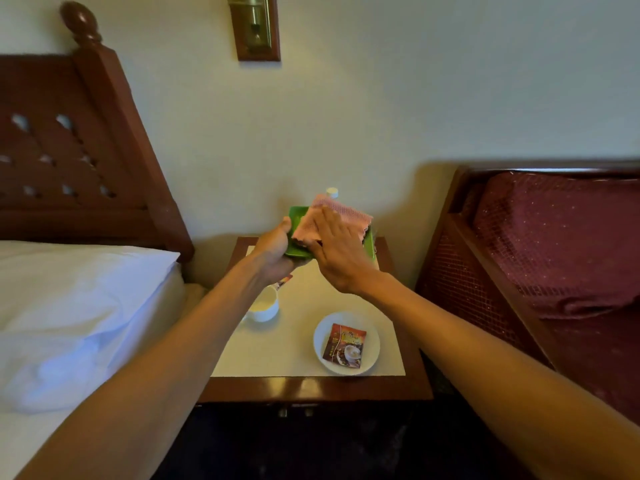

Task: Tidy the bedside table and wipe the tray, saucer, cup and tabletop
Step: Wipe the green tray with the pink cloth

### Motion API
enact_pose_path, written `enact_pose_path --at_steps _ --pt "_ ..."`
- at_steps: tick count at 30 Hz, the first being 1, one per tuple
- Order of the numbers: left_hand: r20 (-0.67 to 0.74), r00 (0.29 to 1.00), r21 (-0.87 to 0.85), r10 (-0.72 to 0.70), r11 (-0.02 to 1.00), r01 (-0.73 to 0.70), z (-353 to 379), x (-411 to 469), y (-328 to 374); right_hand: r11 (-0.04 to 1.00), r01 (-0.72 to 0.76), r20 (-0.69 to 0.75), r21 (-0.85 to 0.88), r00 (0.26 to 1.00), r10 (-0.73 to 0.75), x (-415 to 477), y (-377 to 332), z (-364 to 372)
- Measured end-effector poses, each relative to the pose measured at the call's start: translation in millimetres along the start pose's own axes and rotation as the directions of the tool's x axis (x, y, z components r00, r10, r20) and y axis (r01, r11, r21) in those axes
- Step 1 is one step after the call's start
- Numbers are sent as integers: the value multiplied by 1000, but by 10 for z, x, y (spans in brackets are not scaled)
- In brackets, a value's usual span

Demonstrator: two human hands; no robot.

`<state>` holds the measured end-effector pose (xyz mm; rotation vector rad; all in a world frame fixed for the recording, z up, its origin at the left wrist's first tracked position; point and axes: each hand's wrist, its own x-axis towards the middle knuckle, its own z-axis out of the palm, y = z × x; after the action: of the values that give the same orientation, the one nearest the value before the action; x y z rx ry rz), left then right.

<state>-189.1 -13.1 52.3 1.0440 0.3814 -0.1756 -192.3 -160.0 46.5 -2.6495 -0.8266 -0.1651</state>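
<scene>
My left hand [275, 249] grips the near left edge of a green tray [297, 216] and holds it tilted above the back of the bedside table [311, 388]. My right hand [334, 249] presses a pink cloth [341, 214] flat against the tray's face. On the table's white top stands a white cup [265, 304] at the left. A white saucer [346, 342] at the front right carries a red-brown coffee sachet [344, 346].
A second sachet [284, 281] peeks out under my left wrist. A white bottle cap [331, 192] shows behind the cloth. A bed with a white pillow [76, 313] lies at the left, a maroon cushioned chair [554, 244] at the right, a wall lamp [256, 26] above.
</scene>
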Motion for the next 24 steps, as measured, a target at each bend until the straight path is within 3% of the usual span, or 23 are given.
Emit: enact_pose_path --at_steps 3,9,16,21,24 --pt "54 998 -2 16 1000 -16 -49 -137 87 986 87 24 -145 996 -85 -39 -182 -4" --pt "115 993 -61 26 998 -19 -278 -360 202 937 292 62 -193 956 -285 -178 -194 -128" --pt "178 984 -79 22 997 -8 -119 -548 311 983 177 5 -48 984 -177 -141 -514 -264" --pt "185 982 -24 28 999 -24 -165 -576 373 955 293 89 -36 953 -289 -240 -477 -298" --pt "255 967 -8 2 1000 0 -120 -595 326 969 245 70 -4 967 -244 -185 -425 -372"
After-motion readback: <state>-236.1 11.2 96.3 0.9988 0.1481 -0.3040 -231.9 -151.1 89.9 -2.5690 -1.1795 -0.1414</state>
